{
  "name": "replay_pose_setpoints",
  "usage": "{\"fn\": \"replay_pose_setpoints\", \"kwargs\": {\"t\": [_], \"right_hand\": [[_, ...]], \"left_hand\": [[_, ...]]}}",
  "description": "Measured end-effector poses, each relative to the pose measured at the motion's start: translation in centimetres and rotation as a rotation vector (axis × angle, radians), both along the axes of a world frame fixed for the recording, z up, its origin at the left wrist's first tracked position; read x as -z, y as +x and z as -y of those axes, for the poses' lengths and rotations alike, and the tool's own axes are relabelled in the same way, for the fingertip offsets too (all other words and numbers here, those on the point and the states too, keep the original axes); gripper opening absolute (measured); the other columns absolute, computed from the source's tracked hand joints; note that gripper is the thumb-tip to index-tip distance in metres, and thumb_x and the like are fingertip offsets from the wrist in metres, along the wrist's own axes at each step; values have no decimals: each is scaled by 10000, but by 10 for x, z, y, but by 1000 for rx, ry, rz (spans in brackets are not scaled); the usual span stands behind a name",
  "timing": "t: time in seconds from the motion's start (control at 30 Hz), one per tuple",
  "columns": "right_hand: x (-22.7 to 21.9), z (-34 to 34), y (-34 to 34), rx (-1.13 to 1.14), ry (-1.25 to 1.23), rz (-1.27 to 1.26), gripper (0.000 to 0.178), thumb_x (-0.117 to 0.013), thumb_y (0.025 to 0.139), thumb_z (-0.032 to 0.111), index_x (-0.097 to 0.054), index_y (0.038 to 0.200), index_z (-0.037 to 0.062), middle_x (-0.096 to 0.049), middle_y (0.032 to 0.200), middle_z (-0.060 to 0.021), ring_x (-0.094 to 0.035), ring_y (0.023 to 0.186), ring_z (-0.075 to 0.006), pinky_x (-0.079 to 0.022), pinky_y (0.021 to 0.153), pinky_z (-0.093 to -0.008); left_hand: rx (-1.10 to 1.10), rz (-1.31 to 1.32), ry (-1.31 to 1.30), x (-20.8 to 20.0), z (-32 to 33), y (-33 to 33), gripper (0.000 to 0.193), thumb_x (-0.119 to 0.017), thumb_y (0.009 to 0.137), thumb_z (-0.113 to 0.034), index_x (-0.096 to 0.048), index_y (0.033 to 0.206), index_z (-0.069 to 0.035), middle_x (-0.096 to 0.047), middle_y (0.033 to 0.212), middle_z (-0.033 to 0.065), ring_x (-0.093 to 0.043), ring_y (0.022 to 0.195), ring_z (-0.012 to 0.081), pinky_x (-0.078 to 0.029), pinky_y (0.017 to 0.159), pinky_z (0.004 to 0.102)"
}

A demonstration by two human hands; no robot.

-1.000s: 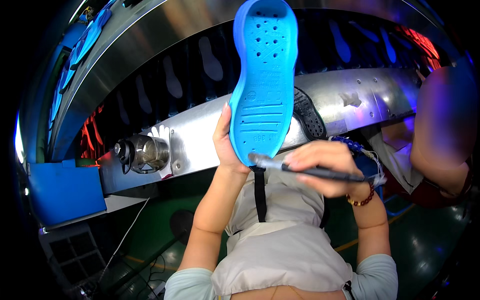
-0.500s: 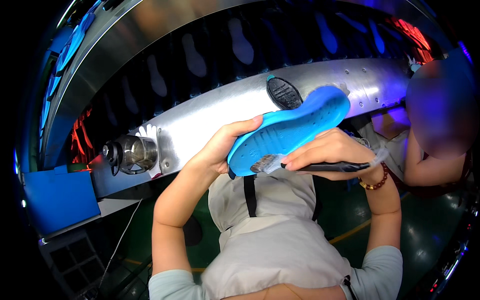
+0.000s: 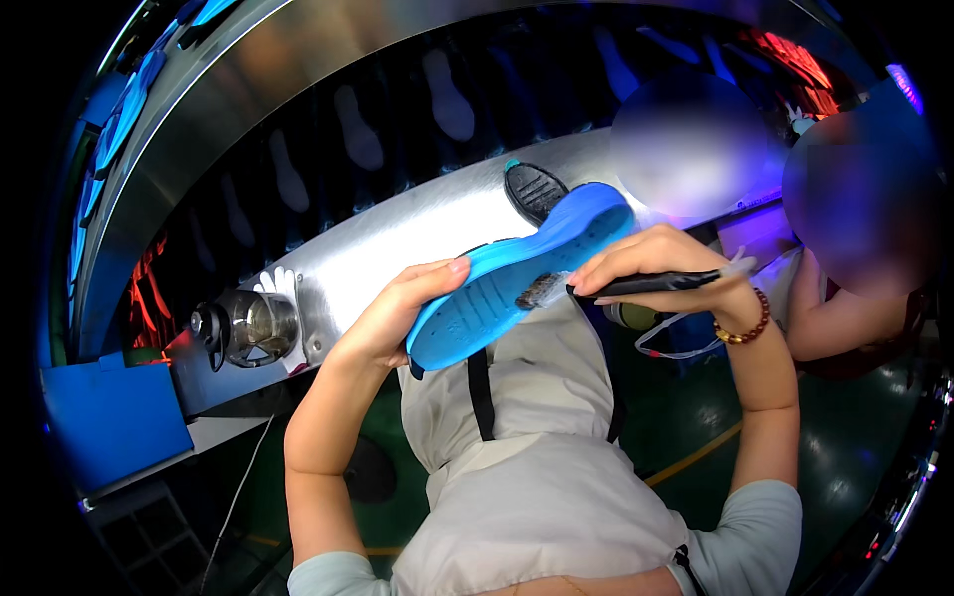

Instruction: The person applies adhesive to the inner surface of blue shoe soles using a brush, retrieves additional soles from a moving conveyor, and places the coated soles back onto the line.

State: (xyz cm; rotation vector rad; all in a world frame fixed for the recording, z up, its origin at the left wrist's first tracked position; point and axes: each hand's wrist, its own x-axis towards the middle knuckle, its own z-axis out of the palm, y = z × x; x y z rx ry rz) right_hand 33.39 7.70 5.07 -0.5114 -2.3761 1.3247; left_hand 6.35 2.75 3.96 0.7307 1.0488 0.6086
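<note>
My left hand [image 3: 396,303] is closed round the toe end of a bright blue shoe sole [image 3: 462,320], its thumb on the upper rim. The sole is tilted with its hollow inner face toward me. My right hand [image 3: 656,260] grips a brush [image 3: 661,285] with a black handle and clear plastic wrapped near the bristles. Those bristles touch the sole's inner face around its middle. Just beyond the sole, a black outsole [image 3: 535,194] with a small teal tip lies on the metal bench [image 3: 373,238].
A see-through jug [image 3: 260,326] with a black lid and a white glove [image 3: 281,283] are on the bench's left. A blue box [image 3: 114,412] stands further left. Behind runs a dark rack with several soles [image 3: 449,94]. Another person's arm [image 3: 840,323] is at the right.
The sole, both hands and the brush have shifted left in the picture. The bristles have moved from near the toe toward the sole's middle. A blurred patch now covers the bench's right part.
</note>
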Motion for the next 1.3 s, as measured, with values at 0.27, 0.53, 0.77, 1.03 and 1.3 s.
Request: {"fn": "replay_pose_setpoints", "kwargs": {"t": [0.27, 0.53, 0.77, 1.03, 1.3], "right_hand": [[-1, 21, -9, 222, -551, -253, 229, -613, 730, 18, -622, 958, -7, -638, 879, -126, -634, 703, -157, -510, 646, -234], [40, 20, -15, 447, -568, -290, 170, -616, 766, 139, -638, 873, 9, -623, 722, -81, -567, 519, -102, -444, 488, -202], [72, 32, -24, 604, -553, -407, 181, -601, 764, 113, -609, 881, -25, -620, 747, -88, -575, 582, -109, -461, 526, -218], [99, 37, -40, 710, -629, -547, 165, -581, 788, 94, -599, 889, -36, -617, 753, -80, -580, 661, -104, -469, 600, -226], [123, 16, -42, 831, -179, -367, 147, -592, 772, 92, -614, 869, -16, -638, 818, -106, -608, 744, -138, -472, 669, -248]], "left_hand": [[-291, 332, -155, 23, 2, 14, 552, -517, 814, -285, -346, 1248, 10, -460, 1185, 205, -505, 1026, 311, -417, 881, 408], [-383, 473, -104, 43, 15, 50, 574, -394, 825, -416, -361, 1218, 1, -520, 1075, 217, -593, 798, 374, -534, 578, 488], [-469, 437, -162, 52, 16, 56, 557, -364, 838, -419, -355, 1211, -6, -527, 1053, 206, -605, 757, 337, -541, 550, 437], [-589, 386, -196, 60, 15, 60, 498, -345, 854, -422, -418, 1162, -37, -555, 1011, 175, -606, 740, 316, -531, 547, 427], [-645, 435, -259, 74, 19, 56, 472, -380, 855, -417, -413, 1177, -74, -525, 1071, 157, -568, 866, 314, -497, 635, 488]]}}
